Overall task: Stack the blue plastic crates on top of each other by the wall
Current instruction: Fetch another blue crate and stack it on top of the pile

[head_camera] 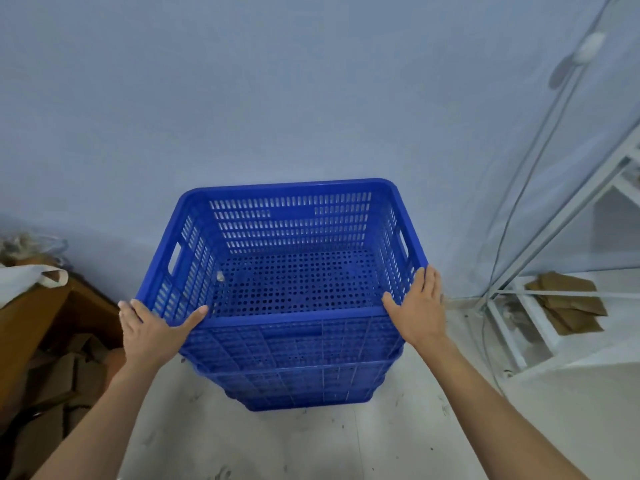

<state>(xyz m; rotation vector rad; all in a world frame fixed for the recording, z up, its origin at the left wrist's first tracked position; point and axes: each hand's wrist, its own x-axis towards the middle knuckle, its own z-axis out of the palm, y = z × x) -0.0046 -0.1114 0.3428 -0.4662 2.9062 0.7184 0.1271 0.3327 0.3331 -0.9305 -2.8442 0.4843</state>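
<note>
Looks nearly done: the top blue crate point(291, 271) sits on the stacked crates point(298, 375) mid-frame by the wall point(242, 98), left hand point(152, 327) and right hand point(419, 306) flat, fingers spread, on its near corners.

lower crates point(298, 382): count unclear | cardboard point(52, 386): cut by left edge

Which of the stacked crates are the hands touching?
The top crate: both the left hand and right hand rest on its near rim corners. The lower crate is untouched.
</note>
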